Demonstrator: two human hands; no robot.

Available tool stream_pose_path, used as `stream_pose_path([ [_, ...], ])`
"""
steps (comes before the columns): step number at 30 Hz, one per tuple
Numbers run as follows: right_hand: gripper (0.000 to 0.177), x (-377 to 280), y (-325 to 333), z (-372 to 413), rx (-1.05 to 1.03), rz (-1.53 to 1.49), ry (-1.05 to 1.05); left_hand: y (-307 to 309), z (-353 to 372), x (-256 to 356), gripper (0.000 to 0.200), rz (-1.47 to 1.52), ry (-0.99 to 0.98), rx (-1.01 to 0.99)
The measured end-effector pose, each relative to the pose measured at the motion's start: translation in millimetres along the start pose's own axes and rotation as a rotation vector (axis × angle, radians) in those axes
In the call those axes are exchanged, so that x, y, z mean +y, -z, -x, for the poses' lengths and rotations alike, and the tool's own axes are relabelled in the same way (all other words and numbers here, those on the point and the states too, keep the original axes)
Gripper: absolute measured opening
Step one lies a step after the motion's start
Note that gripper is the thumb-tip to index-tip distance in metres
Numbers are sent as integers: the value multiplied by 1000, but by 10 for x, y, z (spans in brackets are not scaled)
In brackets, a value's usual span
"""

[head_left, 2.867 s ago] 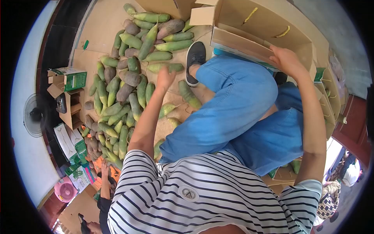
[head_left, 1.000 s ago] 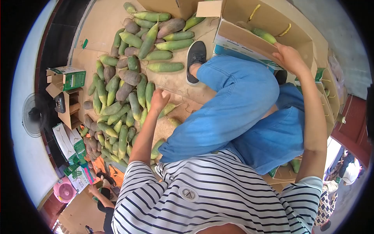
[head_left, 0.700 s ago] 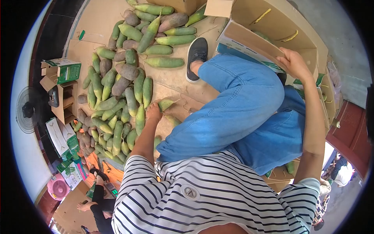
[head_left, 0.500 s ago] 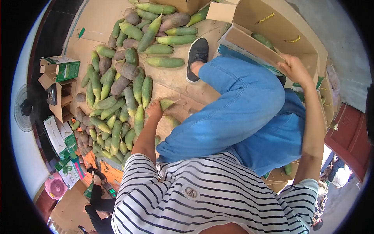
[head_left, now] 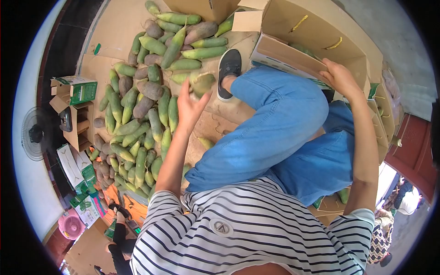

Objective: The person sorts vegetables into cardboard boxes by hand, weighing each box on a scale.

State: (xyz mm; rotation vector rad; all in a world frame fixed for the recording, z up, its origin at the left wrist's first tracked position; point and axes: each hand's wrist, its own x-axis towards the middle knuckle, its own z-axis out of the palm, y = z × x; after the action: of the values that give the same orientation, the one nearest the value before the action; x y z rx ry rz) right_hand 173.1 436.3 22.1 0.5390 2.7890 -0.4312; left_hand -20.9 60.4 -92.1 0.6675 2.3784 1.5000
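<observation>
My left hand is raised over the cardboard floor, its thumb and fingers around a stubby green radish. That radish is smeared by motion, and the contact is partly hidden. My right hand grips the upper edge of an open cardboard box at the upper right. Yellow cord handles show on the box's inner wall, and a green radish inside it is mostly hidden. Left of my left hand, a big pile of green radishes lies with reddish-brown ones mixed in.
My shoe stands between the pile and the box. Small cartons and a fan line the left side. A pink fan and another person's leg are at the lower left. More cartons stand at right.
My left hand has lifted from beside the pile and moved up, the stubby radish moving with it. My right hand stays on the box edge, and the view has shifted slightly.
</observation>
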Motion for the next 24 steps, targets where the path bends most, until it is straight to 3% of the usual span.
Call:
stream_pose_path([
  [3,26,12,-10,11,29,47,1,-141,-459,1184,55,228,-280,46],
  [4,25,19,-20,13,42,60,12,-252,-596,1418,53,183,-388,103],
  [7,25,26,-21,-8,12,80,-9,-645,-786,2322,36,309,-679,166],
  [8,25,37,-36,-15,29,74,5,-811,-887,2480,45,234,-894,287],
  [10,25,86,-88,-25,65,60,31,-1204,-1020,2579,47,15,-1062,304],
  [14,24,119,-116,-25,90,79,49,-1615,-977,2095,27,-230,-924,-1],
  [16,24,43,-48,18,67,74,52,-1379,-897,1742,24,-174,-842,-105],
  [17,24,86,-69,31,58,81,30,-1216,-813,1506,24,-116,-848,-12],
  [18,24,129,-89,4,50,87,13,-1021,-661,1239,24,-230,-652,-81],
  [19,24,150,-108,-12,41,94,0,-897,-545,830,24,-346,-606,-76],
  [20,24,149,-114,-5,48,82,6,-723,-343,491,25,-390,-514,-154],
  [23,23,134,-105,-24,75,57,38,-304,478,-751,42,-940,-250,-716],
  [24,23,144,-129,-18,90,50,49,-188,813,-1086,43,-1021,-313,-748],
])
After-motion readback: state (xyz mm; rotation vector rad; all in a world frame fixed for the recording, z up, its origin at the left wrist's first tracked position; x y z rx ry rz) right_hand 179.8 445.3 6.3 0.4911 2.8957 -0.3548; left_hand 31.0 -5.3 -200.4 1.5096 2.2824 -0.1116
